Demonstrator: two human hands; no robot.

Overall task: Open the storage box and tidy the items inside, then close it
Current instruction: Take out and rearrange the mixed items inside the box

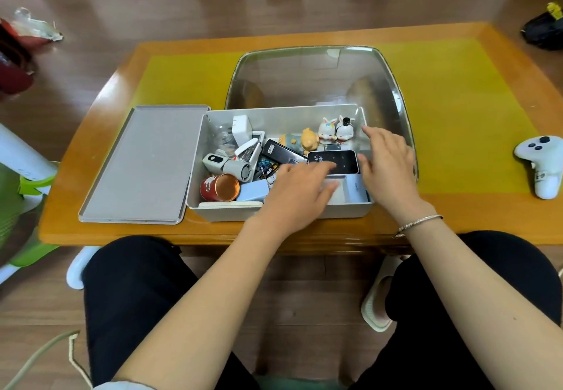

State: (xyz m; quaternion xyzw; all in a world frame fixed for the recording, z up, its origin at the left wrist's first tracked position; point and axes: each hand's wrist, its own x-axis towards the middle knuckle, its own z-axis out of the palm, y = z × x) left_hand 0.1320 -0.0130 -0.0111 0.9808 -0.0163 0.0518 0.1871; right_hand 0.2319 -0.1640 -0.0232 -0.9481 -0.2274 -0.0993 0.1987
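Note:
The grey storage box [283,210] stands open on the table, its grey lid [143,164] lying flat to its left. Inside lie a red tin [218,187], a small grey fan [231,167], a black remote [278,151], a black phone-like device [338,158], a light blue box [253,191], small figurines [330,132] and other bits. My left hand [300,191] reaches in with fingers straight, touching the black device. My right hand [388,161] hovers over the box's right end, fingers spread, holding nothing.
A clear glass tray [393,84] lies behind the box on the yellow mat [463,109]. A white game controller [542,164] sits at the table's right edge. The wooden table's front edge [213,237] runs just before my knees. A green and white chair [27,182] stands left.

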